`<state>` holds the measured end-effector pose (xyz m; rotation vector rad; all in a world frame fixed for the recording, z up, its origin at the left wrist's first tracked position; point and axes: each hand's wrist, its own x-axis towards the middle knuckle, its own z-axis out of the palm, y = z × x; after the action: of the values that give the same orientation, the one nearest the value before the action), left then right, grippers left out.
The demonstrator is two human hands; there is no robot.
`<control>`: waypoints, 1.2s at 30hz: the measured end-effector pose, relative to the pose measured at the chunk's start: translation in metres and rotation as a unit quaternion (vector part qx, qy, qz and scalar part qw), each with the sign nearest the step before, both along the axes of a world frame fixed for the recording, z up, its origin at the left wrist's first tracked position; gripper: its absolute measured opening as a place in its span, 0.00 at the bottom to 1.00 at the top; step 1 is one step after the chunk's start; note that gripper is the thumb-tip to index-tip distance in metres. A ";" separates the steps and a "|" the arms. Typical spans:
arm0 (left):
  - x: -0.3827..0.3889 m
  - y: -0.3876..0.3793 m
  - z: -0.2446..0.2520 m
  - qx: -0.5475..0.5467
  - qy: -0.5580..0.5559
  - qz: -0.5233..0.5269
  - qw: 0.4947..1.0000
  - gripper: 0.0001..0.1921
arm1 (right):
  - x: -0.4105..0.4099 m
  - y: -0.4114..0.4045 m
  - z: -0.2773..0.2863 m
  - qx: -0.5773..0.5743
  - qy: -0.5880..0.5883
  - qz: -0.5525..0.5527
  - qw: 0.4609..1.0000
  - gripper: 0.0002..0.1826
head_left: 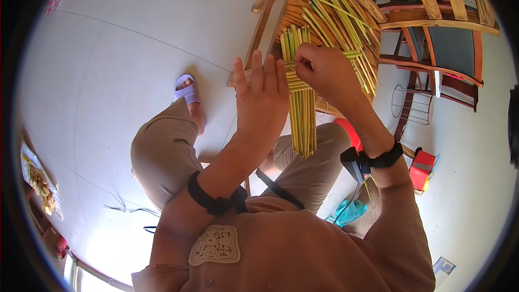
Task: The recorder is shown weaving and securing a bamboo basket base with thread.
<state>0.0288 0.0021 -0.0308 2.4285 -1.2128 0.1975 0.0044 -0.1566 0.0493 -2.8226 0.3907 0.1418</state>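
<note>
Long green-yellow plant stalks are laid side by side in a strip (303, 121), with shorter stalks woven across its middle. The strip's lower end overhangs the small wooden table toward my knee. My left hand (262, 89) lies flat along the weave's left side, fingers spread and nothing seen in them. Over the weave's right side, my right hand (324, 65) is curled, thumb and forefinger close together by the cross stalks (298, 83). Whether it pinches a stalk or a thread is hidden.
Loose stalks (340, 16) are spread on the wooden table (290, 12). Dark-seated chairs (454, 48) and a wire frame (412, 104) stand at the right. A red box (421, 169) and a teal plastic bag (350, 212) lie on the floor. A cord hangs from my right wristband (387, 158).
</note>
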 end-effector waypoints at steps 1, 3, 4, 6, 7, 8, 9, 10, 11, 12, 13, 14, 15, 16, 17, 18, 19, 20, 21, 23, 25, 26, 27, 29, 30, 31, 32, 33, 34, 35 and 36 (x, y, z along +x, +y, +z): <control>0.000 0.000 0.000 0.000 0.000 0.000 1.000 0.32 | 0.000 0.000 0.001 0.000 0.001 0.000 1.000 0.05; 0.001 0.000 0.000 -0.024 0.011 -0.007 1.000 0.27 | 0.000 0.001 0.001 -0.001 0.003 0.000 1.000 0.05; 0.001 0.000 0.000 -0.048 0.022 -0.015 0.999 0.23 | 0.000 0.001 0.001 -0.008 0.002 0.000 1.000 0.05; 0.001 0.000 0.001 -0.045 0.022 -0.016 0.999 0.24 | 0.001 0.004 0.002 -0.014 0.001 -0.001 1.000 0.05; 0.001 0.001 0.001 -0.041 0.023 -0.018 0.999 0.24 | 0.002 0.007 0.004 -0.026 0.005 -0.003 1.000 0.05; 0.001 0.001 0.001 -0.041 0.023 -0.017 0.999 0.24 | 0.003 0.009 0.005 -0.038 0.009 -0.006 0.999 0.05; 0.001 0.001 0.001 -0.042 0.024 -0.018 0.999 0.24 | 0.004 0.010 0.005 -0.038 0.009 -0.007 0.999 0.05; 0.001 0.001 0.001 -0.044 0.026 -0.018 0.999 0.24 | 0.004 0.010 0.004 -0.052 0.010 -0.001 0.999 0.05; 0.001 0.001 0.001 -0.045 0.026 -0.019 0.998 0.24 | 0.005 0.011 0.004 -0.066 0.011 0.005 0.998 0.05; 0.001 0.001 0.001 -0.043 0.028 -0.019 0.998 0.24 | 0.005 0.011 0.004 -0.066 0.012 0.006 0.998 0.05; 0.001 0.000 0.001 -0.042 0.029 -0.020 0.998 0.24 | 0.005 0.011 0.003 -0.068 0.009 0.013 0.998 0.05; 0.001 0.000 0.001 -0.042 0.030 -0.019 0.998 0.24 | 0.006 0.011 0.002 -0.071 0.007 0.020 0.997 0.05; 0.001 0.000 0.001 -0.045 0.033 -0.019 0.998 0.24 | 0.006 0.011 0.003 -0.071 0.007 0.020 0.997 0.05; 0.001 0.000 0.001 -0.047 0.037 -0.018 0.998 0.24 | 0.007 0.011 0.003 -0.071 0.002 0.025 0.997 0.05; 0.001 0.000 0.001 -0.047 0.038 -0.018 0.998 0.24 | 0.008 0.011 0.004 -0.072 -0.003 0.031 0.997 0.05; 0.001 0.000 0.000 -0.051 0.039 -0.016 0.998 0.24 | 0.008 0.012 0.004 -0.072 -0.002 0.032 0.997 0.05; 0.001 -0.001 -0.001 -0.056 0.041 -0.015 0.998 0.24 | 0.009 0.013 0.004 -0.079 -0.002 0.033 0.996 0.05; 0.001 -0.001 -0.001 -0.055 0.041 -0.014 0.998 0.24 | 0.009 0.014 0.003 -0.086 -0.001 0.034 0.996 0.05; 0.001 -0.001 -0.001 -0.055 0.037 -0.013 0.998 0.23 | 0.009 0.016 0.004 -0.086 -0.001 0.034 0.996 0.05; 0.001 -0.001 -0.001 -0.055 0.033 -0.011 0.998 0.23 | 0.009 0.021 0.004 -0.101 -0.003 0.021 0.995 0.04; 0.001 -0.002 -0.001 -0.059 0.028 -0.007 0.998 0.23 | 0.008 0.022 0.002 -0.110 -0.007 0.020 0.994 0.04; 0.002 -0.002 -0.002 -0.059 0.028 -0.007 0.998 0.23 | 0.007 0.023 0.001 -0.119 -0.011 0.018 0.993 0.04; 0.002 -0.002 -0.002 -0.061 0.025 -0.006 0.998 0.22 | 0.006 0.024 0.000 -0.119 -0.011 0.018 0.993 0.04; 0.002 -0.002 -0.002 -0.062 0.023 -0.005 0.998 0.22 | 0.005 0.027 0.000 -0.116 0.010 -0.001 0.993 0.05; 0.003 -0.002 -0.002 -0.064 0.025 -0.004 0.998 0.22 | 0.004 0.028 0.000 -0.116 0.010 0.000 0.993 0.05; 0.003 -0.002 -0.001 -0.066 0.027 -0.003 0.997 0.21 | 0.003 0.029 -0.001 -0.124 0.017 -0.001 0.992 0.05; 0.004 -0.002 0.000 -0.066 0.027 -0.002 0.997 0.21 | 0.003 0.030 -0.001 -0.133 0.024 -0.002 0.991 0.05; 0.004 -0.002 0.000 -0.066 0.029 -0.004 0.997 0.21 | 0.002 0.030 -0.002 -0.133 0.025 -0.002 0.991 0.05; 0.004 -0.002 0.001 -0.065 0.031 -0.006 0.997 0.20 | 0.001 0.030 -0.002 -0.134 0.024 -0.004 0.991 0.06; 0.004 -0.002 0.000 -0.065 0.032 -0.006 0.997 0.20 | 0.001 0.031 -0.003 -0.135 0.024 -0.005 0.991 0.06; 0.005 -0.003 0.000 -0.063 0.029 -0.006 0.998 0.20 | 0.002 0.032 -0.001 -0.135 0.025 -0.005 0.990 0.06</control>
<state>0.0335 -0.0004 -0.0308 2.3017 -1.1553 0.1933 0.0064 -0.1248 0.0480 -3.0881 0.4683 0.1683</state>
